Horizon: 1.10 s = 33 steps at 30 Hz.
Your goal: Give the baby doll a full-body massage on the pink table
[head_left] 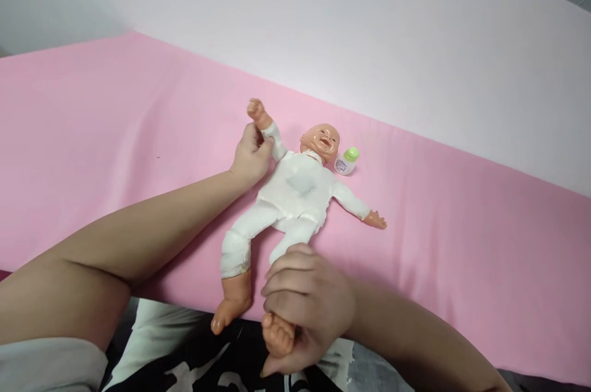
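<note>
A baby doll [295, 186] in a white cloth suit lies on its back on a pink sheet, its head away from me. My left hand [252, 155] is closed around the doll's raised arm [274, 140], just below its plastic hand. Lower down, my right hand [311, 306] wraps round one of the doll's legs near the foot [278, 335], whose toes poke out below my fingers. The other foot [233, 300] rests free by the sheet's near edge. Beside the doll's head stands a small, slightly tilted white bottle [345, 162] with a green cap.
The pink sheet [438, 244] covers the table and stretches to both sides with light creases. Behind it rises a plain white wall [323, 29]. My lap in dark patterned clothing [221, 355] is close under the near edge.
</note>
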Each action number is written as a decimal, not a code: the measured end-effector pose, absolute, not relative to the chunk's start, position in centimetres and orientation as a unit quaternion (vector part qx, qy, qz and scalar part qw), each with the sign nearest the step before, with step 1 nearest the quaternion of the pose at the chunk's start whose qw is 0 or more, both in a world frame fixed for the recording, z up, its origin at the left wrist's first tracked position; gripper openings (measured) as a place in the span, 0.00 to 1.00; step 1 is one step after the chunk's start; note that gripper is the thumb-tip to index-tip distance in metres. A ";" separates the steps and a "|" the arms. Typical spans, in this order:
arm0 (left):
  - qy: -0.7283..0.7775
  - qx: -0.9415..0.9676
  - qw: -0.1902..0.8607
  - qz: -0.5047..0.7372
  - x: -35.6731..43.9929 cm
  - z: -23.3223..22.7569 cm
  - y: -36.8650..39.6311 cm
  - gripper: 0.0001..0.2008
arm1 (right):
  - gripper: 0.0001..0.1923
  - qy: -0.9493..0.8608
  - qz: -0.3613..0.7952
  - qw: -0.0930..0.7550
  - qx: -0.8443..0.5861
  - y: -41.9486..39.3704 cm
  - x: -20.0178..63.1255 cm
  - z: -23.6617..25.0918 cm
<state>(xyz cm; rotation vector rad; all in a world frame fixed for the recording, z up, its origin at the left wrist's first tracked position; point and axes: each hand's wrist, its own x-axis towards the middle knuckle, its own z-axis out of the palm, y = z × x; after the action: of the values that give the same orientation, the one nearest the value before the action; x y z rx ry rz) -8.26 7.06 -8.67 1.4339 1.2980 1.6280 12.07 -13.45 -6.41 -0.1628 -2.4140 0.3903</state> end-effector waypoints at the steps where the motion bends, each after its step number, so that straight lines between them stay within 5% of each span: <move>1: 0.475 0.608 0.256 0.583 -8.1 -8.6 6.6 0.14 | 0.30 -0.913 0.126 0.379 -0.084 -13.3 12.6 -5.7; 7: 0.380 0.851 0.053 0.359 -7.3 -7.9 4.8 0.27 | 0.25 -0.850 -0.029 0.455 -0.262 -9.9 16.0 -4.2; 13: 0.379 0.882 0.008 0.278 -7.5 -7.8 5.0 0.26 | 0.22 -0.816 0.009 0.424 -0.394 -6.5 16.0 -6.8; 21: 0.463 0.770 0.182 0.399 -7.8 -8.0 5.8 0.25 | 0.26 -0.845 -0.007 0.433 -0.315 -8.0 16.0 -5.7; 26: 0.600 0.526 0.333 0.502 -8.6 -8.9 8.2 0.11 | 0.29 -0.861 0.049 0.434 -0.260 -10.4 14.9 -4.8; 33: 0.596 0.438 0.382 0.555 -9.0 -10.0 9.9 0.13 | 0.32 -0.956 0.186 0.200 -0.110 -12.3 12.1 -7.2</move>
<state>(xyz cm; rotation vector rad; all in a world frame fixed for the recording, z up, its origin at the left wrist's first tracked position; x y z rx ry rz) -8.99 9.94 -10.01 1.1164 1.5190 1.4149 12.09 -12.31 -7.16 -0.3067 -2.6705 0.5208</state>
